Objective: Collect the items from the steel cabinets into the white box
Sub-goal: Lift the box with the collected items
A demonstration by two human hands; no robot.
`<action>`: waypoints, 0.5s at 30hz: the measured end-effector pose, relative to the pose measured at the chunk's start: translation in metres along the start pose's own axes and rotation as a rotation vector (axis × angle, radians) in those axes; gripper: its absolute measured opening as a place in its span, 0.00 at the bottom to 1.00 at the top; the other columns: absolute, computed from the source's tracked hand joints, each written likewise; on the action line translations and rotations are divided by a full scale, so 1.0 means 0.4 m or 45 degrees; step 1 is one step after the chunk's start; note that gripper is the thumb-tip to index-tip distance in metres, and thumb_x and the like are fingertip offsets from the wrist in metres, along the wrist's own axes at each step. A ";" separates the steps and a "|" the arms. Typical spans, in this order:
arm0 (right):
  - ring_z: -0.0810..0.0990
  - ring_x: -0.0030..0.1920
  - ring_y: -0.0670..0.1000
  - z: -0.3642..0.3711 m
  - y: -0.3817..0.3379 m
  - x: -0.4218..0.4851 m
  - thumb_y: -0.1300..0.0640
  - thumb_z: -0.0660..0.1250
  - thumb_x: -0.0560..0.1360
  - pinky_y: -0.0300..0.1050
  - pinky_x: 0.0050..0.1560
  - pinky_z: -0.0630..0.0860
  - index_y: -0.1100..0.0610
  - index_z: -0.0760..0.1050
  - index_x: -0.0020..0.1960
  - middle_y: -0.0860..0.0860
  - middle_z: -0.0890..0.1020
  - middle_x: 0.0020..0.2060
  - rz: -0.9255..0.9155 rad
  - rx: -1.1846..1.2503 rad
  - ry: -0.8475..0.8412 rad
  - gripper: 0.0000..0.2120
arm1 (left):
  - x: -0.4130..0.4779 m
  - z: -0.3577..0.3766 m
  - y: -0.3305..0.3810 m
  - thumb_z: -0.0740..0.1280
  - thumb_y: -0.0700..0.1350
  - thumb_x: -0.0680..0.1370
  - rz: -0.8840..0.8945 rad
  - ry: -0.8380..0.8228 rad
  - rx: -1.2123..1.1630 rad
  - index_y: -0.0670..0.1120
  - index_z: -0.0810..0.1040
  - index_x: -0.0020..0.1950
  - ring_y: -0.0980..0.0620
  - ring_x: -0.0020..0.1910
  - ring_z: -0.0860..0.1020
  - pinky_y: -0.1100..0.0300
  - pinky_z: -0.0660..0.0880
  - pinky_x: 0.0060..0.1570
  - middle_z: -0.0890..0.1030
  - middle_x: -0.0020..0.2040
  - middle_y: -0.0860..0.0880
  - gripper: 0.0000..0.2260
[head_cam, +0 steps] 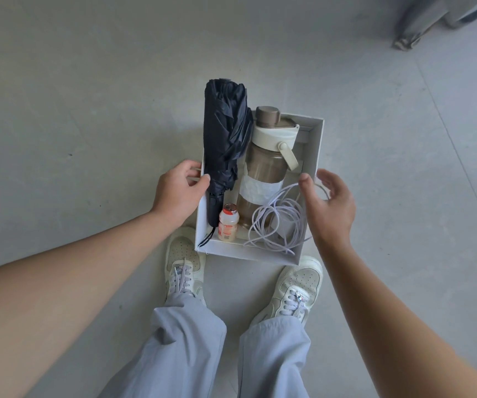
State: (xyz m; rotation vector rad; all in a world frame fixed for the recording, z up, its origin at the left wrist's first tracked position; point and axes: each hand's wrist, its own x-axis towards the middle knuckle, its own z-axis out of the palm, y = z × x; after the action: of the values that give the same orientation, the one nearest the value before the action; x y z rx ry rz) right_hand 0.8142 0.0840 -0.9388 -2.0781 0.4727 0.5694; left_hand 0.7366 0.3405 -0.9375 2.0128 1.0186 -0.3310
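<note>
While the left hand (178,191) pinches the white box's (316,150) left wall, a folded navy umbrella (226,133), small yogurt drink bottle (228,223), brown water bottle (263,168) and coiled lilac cable (277,222) lie inside; the right hand (329,202), fingers spread, curls around the right wall.

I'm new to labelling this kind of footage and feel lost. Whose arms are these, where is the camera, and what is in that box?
The camera sits on a person's head and looks down, so you see their own arms, legs and pale sneakers. A white box rests on the grey floor by the feet. In it lie a folded dark umbrella that sticks out over the far edge, a brown water bottle with a cream lid, a small yoghurt drink bottle and a coiled pale purple cable. The left hand grips the box's left wall. The right hand is open at the right wall, its fingers spread.
</note>
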 end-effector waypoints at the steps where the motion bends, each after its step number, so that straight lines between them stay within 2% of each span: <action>1: 0.79 0.64 0.44 0.005 -0.013 0.018 0.37 0.72 0.74 0.44 0.68 0.73 0.53 0.79 0.66 0.46 0.83 0.61 -0.001 -0.003 0.008 0.27 | 0.010 -0.001 0.009 0.70 0.46 0.76 0.007 0.001 -0.004 0.49 0.80 0.56 0.57 0.44 0.82 0.60 0.77 0.46 0.83 0.48 0.54 0.09; 6: 0.83 0.59 0.46 0.031 -0.028 0.075 0.48 0.72 0.77 0.49 0.65 0.77 0.54 0.81 0.63 0.47 0.85 0.58 0.064 0.015 -0.040 0.18 | 0.020 0.004 0.023 0.70 0.43 0.74 0.005 -0.004 0.028 0.54 0.78 0.49 0.58 0.40 0.82 0.61 0.77 0.42 0.81 0.42 0.60 0.08; 9: 0.85 0.52 0.43 0.035 0.000 0.064 0.53 0.69 0.78 0.45 0.61 0.79 0.53 0.83 0.59 0.45 0.87 0.52 0.067 0.020 -0.062 0.11 | 0.006 0.013 0.000 0.70 0.42 0.73 -0.026 -0.022 0.020 0.54 0.80 0.49 0.55 0.40 0.82 0.61 0.77 0.43 0.82 0.44 0.58 0.08; 12: 0.85 0.48 0.40 0.036 0.032 0.042 0.55 0.68 0.78 0.42 0.55 0.78 0.52 0.85 0.56 0.44 0.88 0.48 0.067 0.052 -0.059 0.09 | -0.019 0.022 -0.027 0.70 0.42 0.73 -0.059 -0.025 -0.007 0.54 0.81 0.50 0.56 0.41 0.83 0.62 0.76 0.45 0.84 0.46 0.57 0.09; 15: 0.83 0.42 0.36 0.042 0.050 0.034 0.56 0.66 0.79 0.39 0.48 0.76 0.54 0.85 0.54 0.41 0.86 0.42 0.047 0.063 -0.043 0.09 | -0.041 0.034 -0.056 0.70 0.41 0.74 -0.068 -0.021 -0.029 0.49 0.82 0.51 0.56 0.41 0.84 0.60 0.77 0.46 0.85 0.48 0.55 0.07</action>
State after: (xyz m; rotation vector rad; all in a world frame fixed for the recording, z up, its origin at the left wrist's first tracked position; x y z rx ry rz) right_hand 0.8113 0.0862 -0.9680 -2.0129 0.5012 0.6075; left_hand 0.7111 0.3282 -0.9495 1.9621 1.0625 -0.3620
